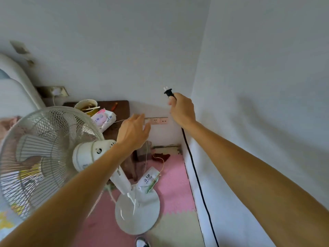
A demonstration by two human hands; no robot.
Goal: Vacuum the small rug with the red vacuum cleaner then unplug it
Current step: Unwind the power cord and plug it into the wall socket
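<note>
A: Entry 1, right hand?
B: Right hand: raised before the white wall, fingers and thumb curled round the black plastic 2-pin plug. The plug is clear of any socket. Its 2 metal pins point up and left, and it sits above and to the right of the desk's right edge.
A: Entry 2, its lead?
B: Thin black cord: drops from under the right hand, runs down along the right-hand wall and leaves the view at the bottom edge.
A: Entry 3, left hand?
B: Left hand: loosely spread, holding nothing. Fingertips are at the left end of the pinkish row of wall sockets; whether they touch it cannot be told. The sockets sit on the wall just past the right edge of the dark brown wooden desk.
A: Desk contents?
B: 1 cream round bowl with chopsticks across it, at the far left corner. 1 pink-and-white soft tissue pack, at the near edge.
A: Floor?
B: 1 white pedestal fan: wire cage at left, round base on the pink foam floor mat, motor housing under the left forearm.
</note>
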